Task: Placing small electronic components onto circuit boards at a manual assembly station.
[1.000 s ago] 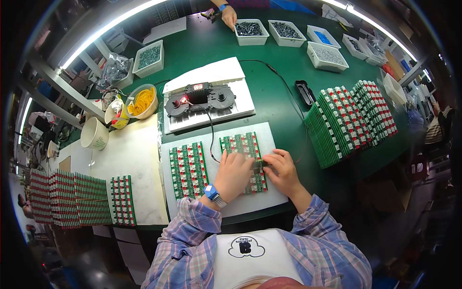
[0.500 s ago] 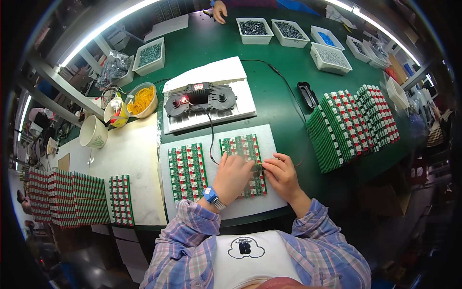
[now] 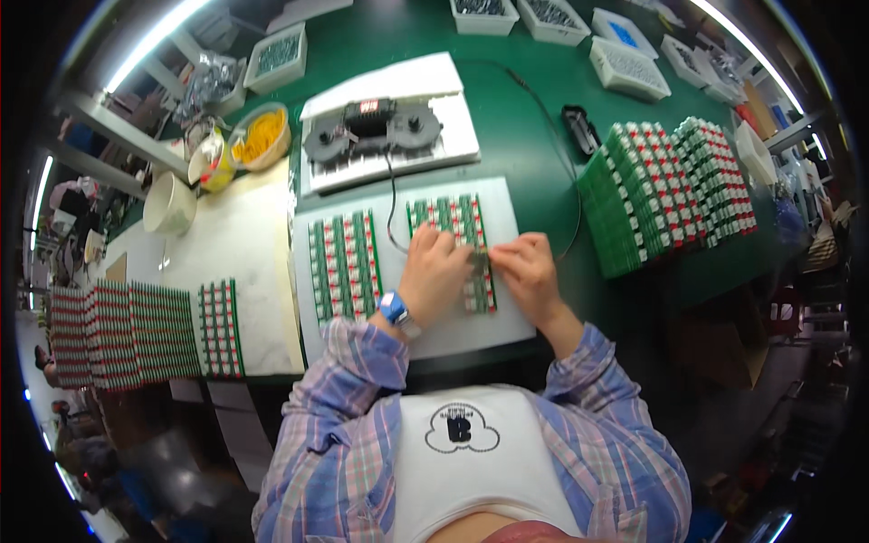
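Note:
My left hand (image 3: 435,274) lies over the right-hand green circuit-board panel (image 3: 444,214), covering its middle. Its fingers are curled in, and their tips are blurred near the panel's right edge. Just beside them, my right hand (image 3: 529,274) has thumb and fingers pinched together at that edge. Something small may be between the fingertips, but it is too small and blurred to name. A second board panel (image 3: 344,267), with rows of white and red parts, lies left of my left wrist. Both panels rest on a pale pad (image 3: 509,321).
Beyond the pad, a black two-knobbed device (image 3: 371,133) with a cable sits on a white block. Upright board stacks stand at right (image 3: 647,185) and left (image 3: 122,335). A yellow-filled tub (image 3: 261,138), a white cup (image 3: 170,210), a black case (image 3: 580,129) and parts bins (image 3: 631,68) surround them.
The whole view has shifted, so the table appears higher. Both hands stay at the same panel, fingertips close together. The device's red glow and another person's hand at the far edge no longer show.

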A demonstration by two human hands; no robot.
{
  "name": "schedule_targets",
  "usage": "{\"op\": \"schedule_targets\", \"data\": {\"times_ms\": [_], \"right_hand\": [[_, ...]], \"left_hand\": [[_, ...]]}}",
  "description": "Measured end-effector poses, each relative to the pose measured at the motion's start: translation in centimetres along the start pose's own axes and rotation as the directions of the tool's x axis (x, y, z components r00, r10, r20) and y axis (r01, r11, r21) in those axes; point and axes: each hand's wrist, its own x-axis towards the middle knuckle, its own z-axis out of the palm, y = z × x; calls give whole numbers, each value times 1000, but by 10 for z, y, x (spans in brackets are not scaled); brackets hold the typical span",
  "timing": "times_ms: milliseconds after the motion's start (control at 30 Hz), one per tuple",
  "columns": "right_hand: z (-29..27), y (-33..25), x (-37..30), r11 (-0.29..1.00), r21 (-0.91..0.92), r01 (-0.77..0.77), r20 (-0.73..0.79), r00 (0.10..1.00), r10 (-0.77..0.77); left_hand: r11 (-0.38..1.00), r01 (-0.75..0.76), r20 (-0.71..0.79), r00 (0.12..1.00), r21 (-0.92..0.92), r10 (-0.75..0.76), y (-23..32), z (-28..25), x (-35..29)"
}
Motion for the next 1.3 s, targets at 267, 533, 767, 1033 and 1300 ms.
{"op": "schedule_targets", "data": {"times_ms": [267,533,767,1033,1300], "right_hand": [[4,4,1,979,183,-84,-10,996,87],[-6,-6,-14,982,184,-44,-70,996,58],[-6,-7,-19,981,187,-53,-31,998,60],[-7,-11,-25,1000,22,15,-11,1000,-14],[-5,-17,-30,1000,-26,-2,17,1000,2]], "left_hand": [[997,-57,-22,998,54,58,-3,0,-3],[996,-85,-60,994,31,87,10,-9,-16],[985,-40,-17,999,-169,37,4,-3,-18],[980,-80,-15,997,-183,78,2,-5,-18],[992,-43,24,999,-120,46,5,-3,-22]]}}
